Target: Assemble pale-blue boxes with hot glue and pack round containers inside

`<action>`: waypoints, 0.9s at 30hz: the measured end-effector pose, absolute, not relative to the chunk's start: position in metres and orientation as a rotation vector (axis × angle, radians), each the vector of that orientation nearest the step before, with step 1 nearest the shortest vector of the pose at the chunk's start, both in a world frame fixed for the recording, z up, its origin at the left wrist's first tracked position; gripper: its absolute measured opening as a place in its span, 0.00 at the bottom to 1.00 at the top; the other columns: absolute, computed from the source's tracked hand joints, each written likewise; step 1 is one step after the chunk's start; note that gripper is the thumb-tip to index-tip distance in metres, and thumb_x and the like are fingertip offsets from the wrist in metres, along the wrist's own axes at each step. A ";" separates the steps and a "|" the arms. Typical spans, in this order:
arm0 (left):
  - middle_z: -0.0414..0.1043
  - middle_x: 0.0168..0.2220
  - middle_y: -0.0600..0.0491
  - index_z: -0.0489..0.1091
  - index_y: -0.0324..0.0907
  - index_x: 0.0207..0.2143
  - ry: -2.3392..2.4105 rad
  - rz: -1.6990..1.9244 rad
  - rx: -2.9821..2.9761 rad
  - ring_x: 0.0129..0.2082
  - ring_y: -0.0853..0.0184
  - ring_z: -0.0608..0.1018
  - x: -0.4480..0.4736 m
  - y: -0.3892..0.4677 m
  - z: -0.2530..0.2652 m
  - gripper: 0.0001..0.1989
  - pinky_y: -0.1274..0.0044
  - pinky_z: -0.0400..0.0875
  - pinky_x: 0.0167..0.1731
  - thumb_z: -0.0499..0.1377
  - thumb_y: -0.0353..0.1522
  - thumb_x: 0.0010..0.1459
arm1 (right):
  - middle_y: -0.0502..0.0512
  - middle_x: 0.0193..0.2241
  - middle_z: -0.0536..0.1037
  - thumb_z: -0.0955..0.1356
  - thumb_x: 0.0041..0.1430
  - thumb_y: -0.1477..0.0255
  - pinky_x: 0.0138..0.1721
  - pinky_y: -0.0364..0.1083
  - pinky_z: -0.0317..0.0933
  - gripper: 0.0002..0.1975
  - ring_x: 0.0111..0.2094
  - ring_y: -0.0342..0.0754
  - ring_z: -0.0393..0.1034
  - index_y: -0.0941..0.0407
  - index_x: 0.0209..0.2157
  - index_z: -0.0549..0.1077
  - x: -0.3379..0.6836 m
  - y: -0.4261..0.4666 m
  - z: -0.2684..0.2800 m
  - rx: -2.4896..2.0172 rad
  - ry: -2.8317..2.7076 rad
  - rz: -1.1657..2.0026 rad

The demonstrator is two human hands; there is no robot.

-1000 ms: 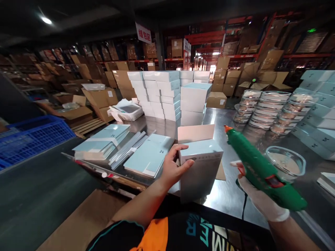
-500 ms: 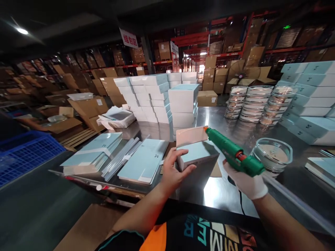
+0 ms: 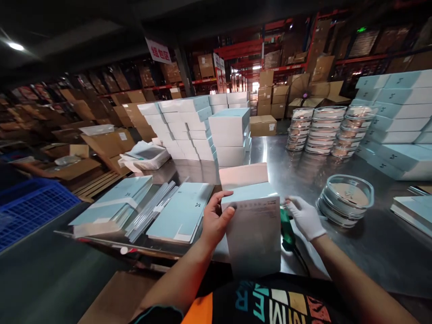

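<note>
My bare left hand (image 3: 216, 218) grips the left edge of a light-blue and white cardboard box (image 3: 254, 234), thumb on its near face. The box stands tilted in front of me, and its pale inner flap (image 3: 243, 175) is raised at the far side. To the right of the box, my right hand (image 3: 305, 218), in a white glove, is held off it with fingers loosely apart and nothing in them. A green glue gun (image 3: 287, 231) with a black cord rests on the metal table beside that hand, partly hidden by the box.
Flat blue cardboard sheets (image 3: 182, 209) and clear plastic strips (image 3: 150, 211) lie at left. White boxes (image 3: 182, 128) are stacked behind. Glass containers (image 3: 346, 198) stand at right, with more stacks and blue boxes (image 3: 401, 105) beyond. A blue crate (image 3: 37, 207) sits far left.
My right hand has let go of the glue gun, which went from the flap's top down to the table. My left hand has turned the box's printed face toward me. The view shifted slightly.
</note>
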State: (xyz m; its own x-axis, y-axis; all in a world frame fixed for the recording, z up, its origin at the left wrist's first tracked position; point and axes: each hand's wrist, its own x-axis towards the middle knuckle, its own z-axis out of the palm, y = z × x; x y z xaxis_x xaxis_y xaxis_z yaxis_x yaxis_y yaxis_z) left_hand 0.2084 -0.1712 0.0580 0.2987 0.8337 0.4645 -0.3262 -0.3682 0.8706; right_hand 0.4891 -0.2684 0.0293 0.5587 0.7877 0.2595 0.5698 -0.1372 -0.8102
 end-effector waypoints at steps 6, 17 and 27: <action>0.79 0.47 0.46 0.80 0.43 0.45 0.320 1.345 1.655 0.45 0.57 0.82 0.225 -0.173 0.055 0.27 0.72 0.76 0.43 0.73 0.54 0.57 | 0.62 0.62 0.79 0.72 0.59 0.36 0.58 0.61 0.75 0.46 0.59 0.65 0.77 0.51 0.68 0.70 0.441 -0.273 0.093 -1.198 -1.244 0.758; 0.80 0.54 0.46 0.82 0.50 0.51 -0.067 1.374 2.088 0.61 0.53 0.81 0.203 -0.144 0.068 0.09 0.59 0.76 0.61 0.67 0.36 0.70 | 0.61 0.65 0.77 0.70 0.75 0.70 0.65 0.58 0.70 0.13 0.65 0.55 0.74 0.45 0.57 0.82 0.447 -0.298 0.070 -0.924 -1.727 0.183; 0.79 0.63 0.45 0.69 0.52 0.69 0.301 0.989 2.751 0.60 0.50 0.81 0.181 -0.156 0.141 0.32 0.57 0.75 0.62 0.69 0.43 0.66 | 0.70 0.75 0.62 0.63 0.75 0.49 0.72 0.63 0.60 0.44 0.75 0.63 0.59 0.56 0.80 0.48 0.492 -0.290 0.076 -1.426 -1.846 -0.270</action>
